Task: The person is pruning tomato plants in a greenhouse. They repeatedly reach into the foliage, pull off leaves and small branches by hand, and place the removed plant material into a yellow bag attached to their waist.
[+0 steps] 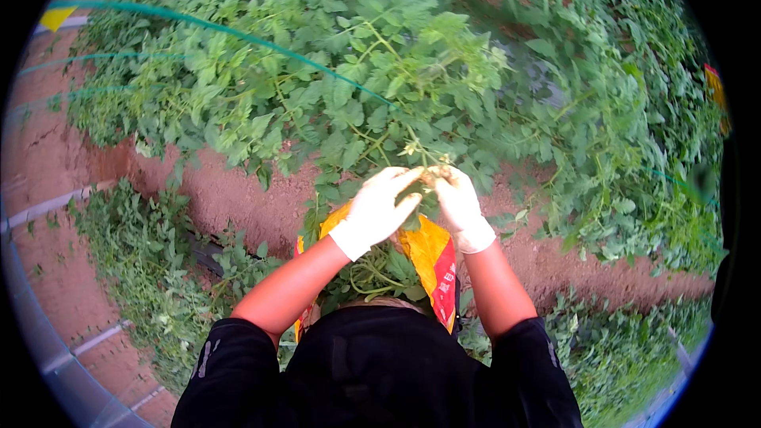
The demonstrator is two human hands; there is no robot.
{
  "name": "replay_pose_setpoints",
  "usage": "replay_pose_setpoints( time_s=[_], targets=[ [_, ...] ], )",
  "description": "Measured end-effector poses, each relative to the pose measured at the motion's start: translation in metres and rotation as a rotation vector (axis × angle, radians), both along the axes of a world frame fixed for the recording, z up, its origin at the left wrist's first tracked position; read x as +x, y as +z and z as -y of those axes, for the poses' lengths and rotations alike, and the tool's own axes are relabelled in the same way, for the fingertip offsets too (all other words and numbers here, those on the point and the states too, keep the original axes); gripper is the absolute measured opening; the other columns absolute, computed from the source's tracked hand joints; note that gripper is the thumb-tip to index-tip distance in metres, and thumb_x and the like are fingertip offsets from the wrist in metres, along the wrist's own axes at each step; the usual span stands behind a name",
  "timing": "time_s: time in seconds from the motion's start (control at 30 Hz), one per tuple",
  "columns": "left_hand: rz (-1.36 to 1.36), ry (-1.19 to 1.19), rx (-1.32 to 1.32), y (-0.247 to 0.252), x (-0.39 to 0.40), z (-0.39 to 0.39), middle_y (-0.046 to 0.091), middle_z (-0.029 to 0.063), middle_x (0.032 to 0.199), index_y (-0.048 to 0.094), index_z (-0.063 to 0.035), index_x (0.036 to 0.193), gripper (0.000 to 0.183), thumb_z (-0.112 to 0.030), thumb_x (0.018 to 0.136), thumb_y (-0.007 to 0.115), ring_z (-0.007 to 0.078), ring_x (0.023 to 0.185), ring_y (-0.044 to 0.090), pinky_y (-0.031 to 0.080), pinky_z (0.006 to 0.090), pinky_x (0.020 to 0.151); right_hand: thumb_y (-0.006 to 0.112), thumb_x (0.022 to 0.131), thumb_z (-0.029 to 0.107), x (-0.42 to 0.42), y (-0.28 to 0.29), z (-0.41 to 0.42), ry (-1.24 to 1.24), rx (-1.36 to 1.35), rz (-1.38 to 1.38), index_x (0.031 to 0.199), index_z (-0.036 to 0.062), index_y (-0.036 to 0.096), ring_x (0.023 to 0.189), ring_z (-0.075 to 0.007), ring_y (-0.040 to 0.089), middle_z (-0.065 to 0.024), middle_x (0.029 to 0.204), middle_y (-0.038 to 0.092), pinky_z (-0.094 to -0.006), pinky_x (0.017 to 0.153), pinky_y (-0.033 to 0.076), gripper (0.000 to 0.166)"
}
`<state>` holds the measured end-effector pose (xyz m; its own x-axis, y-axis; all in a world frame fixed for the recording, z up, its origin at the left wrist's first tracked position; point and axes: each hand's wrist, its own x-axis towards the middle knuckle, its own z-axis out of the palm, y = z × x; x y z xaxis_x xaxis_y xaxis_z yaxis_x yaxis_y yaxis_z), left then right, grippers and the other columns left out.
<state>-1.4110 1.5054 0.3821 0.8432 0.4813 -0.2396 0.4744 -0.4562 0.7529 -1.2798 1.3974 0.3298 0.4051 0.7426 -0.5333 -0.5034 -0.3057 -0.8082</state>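
White gloves cover both of my hands. In the head view my left hand [380, 202] reaches in from the left, fingertips against a tomato stem [416, 139] and the thumb held apart below them. My right hand [459, 199] pinches the same stem from the other side, at a small soiled, yellowish cluster [439, 173]. The fingers partly hide what lies between them. Below my hands, against my body, hangs a yellow and red bag [427, 246] bearing writing. Cut or loose green shoots [380, 273] lie in its mouth.
A green string [238, 35] slants from the upper left down into the tomato plants [333, 89] ahead. A strip of bare soil [250, 196] runs between the rows. More plants [137, 267] grow at lower left and lower right. A yellow tag [56, 18] shows far left.
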Motion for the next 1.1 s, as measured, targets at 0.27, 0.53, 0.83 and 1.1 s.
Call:
replay_pose_setpoints(
  time_s=[0.27, 0.53, 0.83, 1.1],
  targets=[
    [0.103, 0.081, 0.021, 0.027, -0.047, 0.005, 0.061, 0.0157, 0.117, 0.059, -0.0042, 0.120, 0.042, -0.016, 0.081, 0.067, 0.0322, 0.111, 0.057, 0.044, 0.0392, 0.096, 0.054, 0.085, 0.005, 0.051, 0.009, 0.003, -0.105, -0.071, 0.256, 0.088, -0.0001, 0.066, 0.079, -0.0090, 0.058, -0.0027, 0.084, 0.066, -0.0237, 0.076, 0.045, 0.012],
    [0.111, 0.103, 0.021, 0.031, -0.100, -0.035, 0.063, 0.0158, 0.111, 0.060, -0.0043, 0.118, 0.042, -0.016, 0.079, 0.069, 0.0321, 0.107, 0.058, 0.045, 0.0395, 0.094, 0.056, 0.084, 0.005, 0.106, 0.025, 0.005, -0.176, -0.159, 0.336, 0.090, 0.0011, 0.064, 0.080, -0.0101, 0.058, -0.0030, 0.085, 0.066, -0.0226, 0.078, 0.044, 0.011],
    [0.058, 0.105, -0.137, -0.010, -0.175, -0.112, 0.063, 0.0147, 0.112, 0.060, -0.0037, 0.118, 0.039, -0.017, 0.082, 0.067, 0.0303, 0.105, 0.060, 0.047, 0.0371, 0.092, 0.062, 0.081, 0.012, 0.113, 0.027, 0.013, -0.263, -0.369, 0.275, 0.096, 0.0031, 0.063, 0.082, -0.0145, 0.059, -0.0041, 0.088, 0.066, -0.0274, 0.076, 0.044, 0.017],
    [0.096, 0.220, -0.348, -0.042, -0.272, -0.186, 0.066, 0.0163, 0.106, 0.061, -0.0001, 0.114, 0.038, -0.020, 0.083, 0.067, 0.0314, 0.101, 0.063, 0.048, 0.0381, 0.089, 0.061, 0.082, 0.009, 0.087, 0.027, -0.013, -0.357, -0.477, 0.304, 0.096, 0.0048, 0.062, 0.082, -0.0168, 0.061, -0.0040, 0.086, 0.065, -0.0293, 0.074, 0.047, 0.014]
  ],
)
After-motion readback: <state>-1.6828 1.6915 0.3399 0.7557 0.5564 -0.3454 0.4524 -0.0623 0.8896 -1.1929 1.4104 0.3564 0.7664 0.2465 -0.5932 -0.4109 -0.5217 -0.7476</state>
